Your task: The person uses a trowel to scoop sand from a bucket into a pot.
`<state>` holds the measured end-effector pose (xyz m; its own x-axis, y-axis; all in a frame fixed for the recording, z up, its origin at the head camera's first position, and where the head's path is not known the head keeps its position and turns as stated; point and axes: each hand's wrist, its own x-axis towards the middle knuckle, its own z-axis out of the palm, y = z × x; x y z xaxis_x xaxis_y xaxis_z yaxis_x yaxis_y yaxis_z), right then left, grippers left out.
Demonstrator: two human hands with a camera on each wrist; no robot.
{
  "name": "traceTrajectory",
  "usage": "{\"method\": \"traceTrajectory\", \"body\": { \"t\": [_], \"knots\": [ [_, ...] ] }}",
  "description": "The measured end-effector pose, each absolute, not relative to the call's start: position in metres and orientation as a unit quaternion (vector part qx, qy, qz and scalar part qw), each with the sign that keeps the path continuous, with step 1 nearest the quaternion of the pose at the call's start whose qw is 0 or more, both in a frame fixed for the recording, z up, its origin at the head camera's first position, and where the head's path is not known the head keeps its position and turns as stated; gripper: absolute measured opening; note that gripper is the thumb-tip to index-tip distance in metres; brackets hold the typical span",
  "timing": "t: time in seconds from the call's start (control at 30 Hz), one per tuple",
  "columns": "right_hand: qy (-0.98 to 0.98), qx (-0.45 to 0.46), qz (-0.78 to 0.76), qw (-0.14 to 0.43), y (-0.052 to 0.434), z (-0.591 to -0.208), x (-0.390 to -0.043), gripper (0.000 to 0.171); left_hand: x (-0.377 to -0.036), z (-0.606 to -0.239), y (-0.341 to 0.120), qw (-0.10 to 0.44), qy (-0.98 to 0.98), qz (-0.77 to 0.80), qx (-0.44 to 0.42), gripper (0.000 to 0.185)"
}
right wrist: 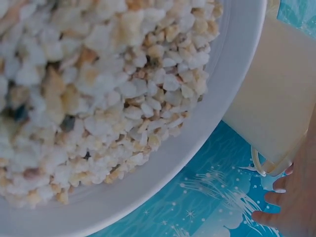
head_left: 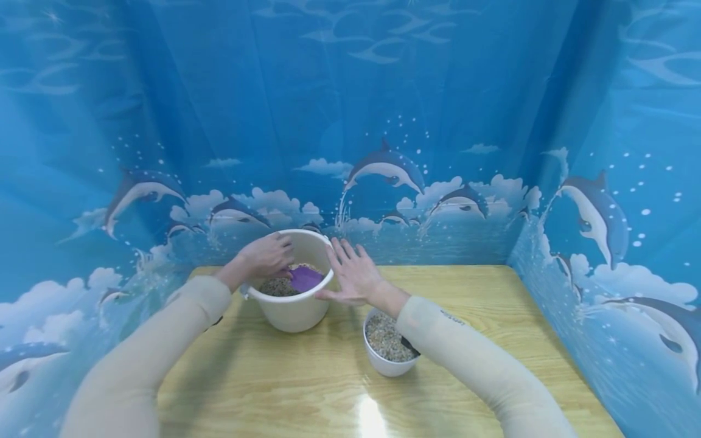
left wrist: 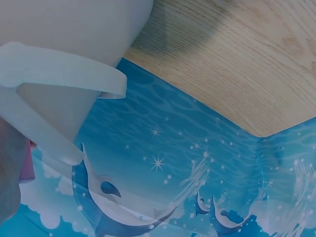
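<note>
My left hand [head_left: 267,255] reaches over the rim of a white bucket [head_left: 292,315] and grips a purple scoop [head_left: 306,278] by its handle. The scoop's blade lies over the gravel [head_left: 276,287] inside the bucket. Against the bucket's right side rests my right hand [head_left: 355,277], its fingers straight and spread, the thumb near the rim. Below the right wrist stands a white bowl [head_left: 383,366] filled with pale, mixed gravel [right wrist: 123,98]. In the left wrist view, part of the purple handle [left wrist: 27,163] shows beside the bucket's white carrying handle [left wrist: 64,71].
Bucket and bowl stand on a wood-grain table [head_left: 449,292]. A blue curtain [head_left: 328,79] printed with dolphins encloses the table at the back and both sides. The bowl is close to the right forearm, in front and to the right of the bucket.
</note>
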<state>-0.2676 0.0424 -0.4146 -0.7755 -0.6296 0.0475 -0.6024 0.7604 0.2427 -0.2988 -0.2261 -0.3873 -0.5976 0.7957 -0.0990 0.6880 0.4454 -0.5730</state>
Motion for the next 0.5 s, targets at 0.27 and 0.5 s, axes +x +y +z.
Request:
{"method": "traceTrajectory", "body": {
  "t": [0.27, 0.5],
  "knots": [
    [-0.937, 0.328, -0.104, 0.061, 0.0424, -0.414, -0.2679, 0.119, -0.3002, -0.3899, -0.2285, 0.088, -0.841, 0.301, -0.442, 0.041],
    [-0.937, 0.329, -0.101, 0.054, 0.0423, -0.4126, -0.2671, 0.119, -0.2985, -0.394, -0.2322, 0.085, -0.84, 0.297, -0.447, 0.037]
  ]
}}
